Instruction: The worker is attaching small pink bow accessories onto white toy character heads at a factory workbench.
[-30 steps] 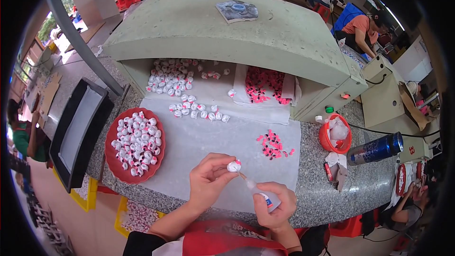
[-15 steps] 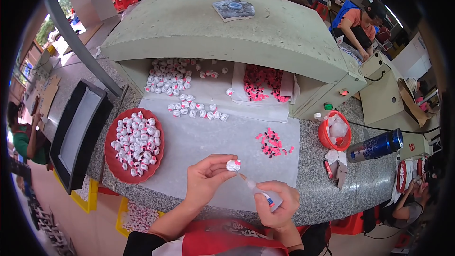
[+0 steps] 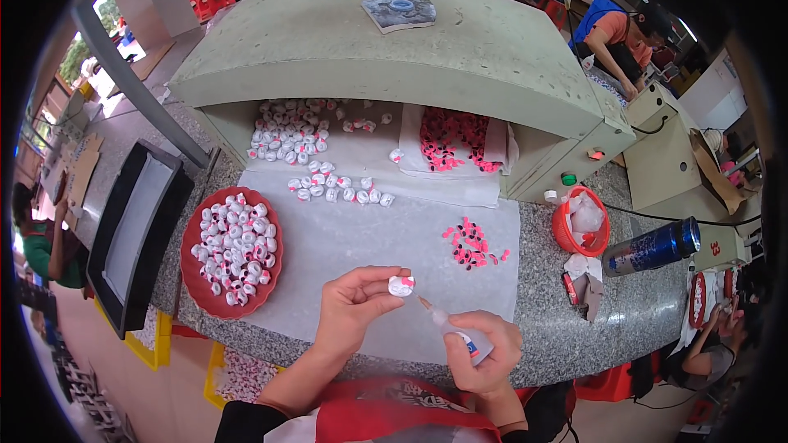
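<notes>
A: Where is the white ball [image 3: 400,285] now?

B: Between the 2 hands, raised over the paper [image 3: 361,238] toward the near edge of the surface [image 3: 550,349]. The left hand [image 3: 349,303] pinches it between thumb and fingers.

A: And the right hand [image 3: 491,353]?

B: Curled around a small bottle [image 3: 474,343], thumb along its side. The thin tip points up and left at the ball, near it but apart.

A: How does the ball look?

B: Small and roundish, mostly white, with a bright pink patch toward its right side. Finer markings are too small to tell. The bottle is pale and cloudy, with some blue on its label.

A: Anything around them?

B: Pink bits [image 3: 469,244] lie near the paper's right edge; a red plate [image 3: 277,267] of similar balls sits at its left edge.
</notes>
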Motion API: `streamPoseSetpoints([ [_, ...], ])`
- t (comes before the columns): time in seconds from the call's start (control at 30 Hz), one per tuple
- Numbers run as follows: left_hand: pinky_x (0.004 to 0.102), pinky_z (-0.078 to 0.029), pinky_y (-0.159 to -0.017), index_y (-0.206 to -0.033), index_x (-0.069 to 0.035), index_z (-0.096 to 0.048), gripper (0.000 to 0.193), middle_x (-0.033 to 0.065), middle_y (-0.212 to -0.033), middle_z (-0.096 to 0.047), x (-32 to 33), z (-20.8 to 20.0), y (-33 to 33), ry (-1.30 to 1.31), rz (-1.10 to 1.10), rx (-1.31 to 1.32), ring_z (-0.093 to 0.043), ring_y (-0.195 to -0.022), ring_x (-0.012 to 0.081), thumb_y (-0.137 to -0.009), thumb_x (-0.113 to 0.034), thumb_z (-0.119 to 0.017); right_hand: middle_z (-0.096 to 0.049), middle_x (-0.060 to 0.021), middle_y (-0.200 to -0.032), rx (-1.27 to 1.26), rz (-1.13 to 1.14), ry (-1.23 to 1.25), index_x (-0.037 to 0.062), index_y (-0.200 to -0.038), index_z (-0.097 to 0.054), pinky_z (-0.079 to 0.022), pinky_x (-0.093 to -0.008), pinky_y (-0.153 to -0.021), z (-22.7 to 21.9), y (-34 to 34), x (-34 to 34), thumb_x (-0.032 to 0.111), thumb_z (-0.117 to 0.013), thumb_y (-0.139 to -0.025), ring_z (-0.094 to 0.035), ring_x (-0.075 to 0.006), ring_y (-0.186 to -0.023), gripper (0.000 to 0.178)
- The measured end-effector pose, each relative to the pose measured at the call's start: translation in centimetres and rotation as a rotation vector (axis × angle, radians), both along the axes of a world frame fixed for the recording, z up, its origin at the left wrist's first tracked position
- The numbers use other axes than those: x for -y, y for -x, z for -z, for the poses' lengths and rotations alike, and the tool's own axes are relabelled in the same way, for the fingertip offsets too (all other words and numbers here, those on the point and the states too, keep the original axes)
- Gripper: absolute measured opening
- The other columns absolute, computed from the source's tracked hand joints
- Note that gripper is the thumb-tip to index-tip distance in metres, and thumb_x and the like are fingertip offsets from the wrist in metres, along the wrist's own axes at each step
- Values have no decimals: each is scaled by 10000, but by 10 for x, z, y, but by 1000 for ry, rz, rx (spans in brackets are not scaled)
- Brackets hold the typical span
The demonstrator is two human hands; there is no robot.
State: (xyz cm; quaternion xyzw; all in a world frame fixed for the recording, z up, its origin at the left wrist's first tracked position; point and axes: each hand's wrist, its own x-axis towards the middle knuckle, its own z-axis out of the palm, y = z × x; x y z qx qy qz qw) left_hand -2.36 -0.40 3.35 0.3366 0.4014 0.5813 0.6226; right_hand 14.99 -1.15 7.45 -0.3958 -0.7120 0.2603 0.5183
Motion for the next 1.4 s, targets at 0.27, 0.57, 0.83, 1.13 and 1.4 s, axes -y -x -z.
streamPoseSetpoints([
  [0.27, 322, -488, -796, -991, 45, -540, 332, 176, -999, -585, 1, -1, -1, 2, -14, -19, -590, -926, 256, -679, 155, -561, -604, -121, -650, -12, -20, 79, -15, -834, -581, -446, -245, -470, 2, -2, 6, 5, -629, -644, -585, -192, -514, 196],
  [0.57, 302, -488, -786, -1017, 43, -538, 351, 167, -998, -589, 0, 16, 4, 18, -46, -27, -594, -915, 242, -685, 151, -560, -586, -63, -633, -480, 114, 783, -13, -813, -571, -437, -219, -505, 34, 0, -39, 25, -571, -718, -562, -113, -577, 102],
  [0.83, 271, -479, -778, -1025, 36, -541, 342, 150, -998, -595, -4, 20, 10, 54, -53, -37, -596, -902, 205, -700, 139, -558, -624, -152, -704, 651, 407, 477, 23, -794, -597, -481, -356, -632, 103, 3, -132, 228, -639, -670, -618, -293, -689, 244],
  [1.13, 229, -457, -796, -1086, 5, -531, 330, 72, -998, -598, 7, 32, 7, 20, 7, 19, -569, -898, 112, -763, 50, -575, -614, -191, -777, 905, 389, 445, 24, -797, -632, -479, -396, -686, 111, 2, -130, 231, -606, -650, -596, -346, -725, 255],
  [1.4, 224, -451, -804, -1098, 11, -518, 334, 73, -1010, -588, 15, 25, 4, -15, -26, 21, -561, -911, 108, -771, 46, -573, -621, -150, -756, 64, 123, 649, -29, -783, -592, -483, -275, -519, 80, -2, -74, 20, -580, -701, -593, -199, -561, 96],
])
